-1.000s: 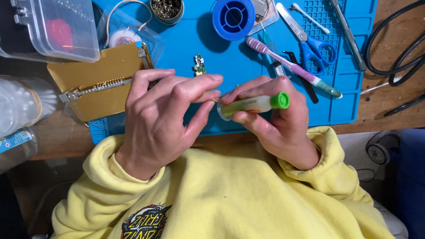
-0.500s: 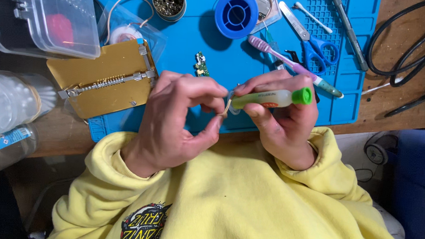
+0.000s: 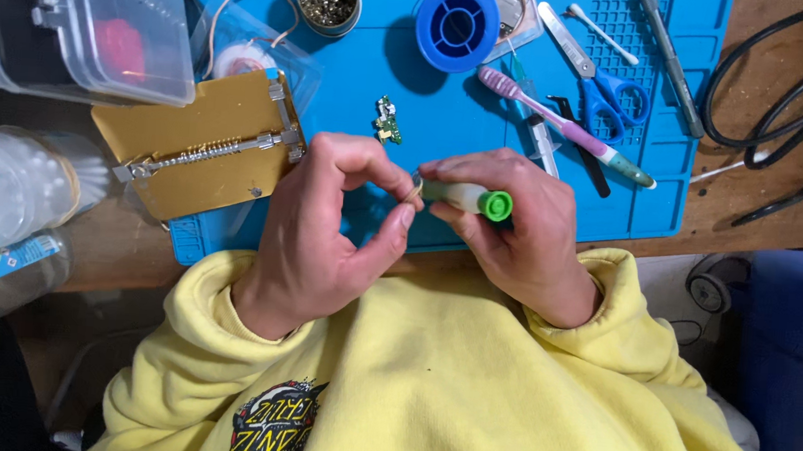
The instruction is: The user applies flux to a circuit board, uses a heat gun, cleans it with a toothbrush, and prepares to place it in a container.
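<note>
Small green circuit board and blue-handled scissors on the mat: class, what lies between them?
In the head view, between the small green circuit board and the blue-handled scissors lie a pink-handled toothbrush and a clear syringe, on the blue mat.

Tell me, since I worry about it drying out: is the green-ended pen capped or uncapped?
Cannot tell. The right hand holds the pen sideways, green end outward; its other end sits hidden behind the left hand fingertips.

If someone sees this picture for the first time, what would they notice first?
Probably the two hands meeting at the centre: the right hand holds a small green-capped tube, and the left hand pinches at its tip. Behind them lies a bright blue work mat, with a gold metal holder plate at its left edge.
</note>
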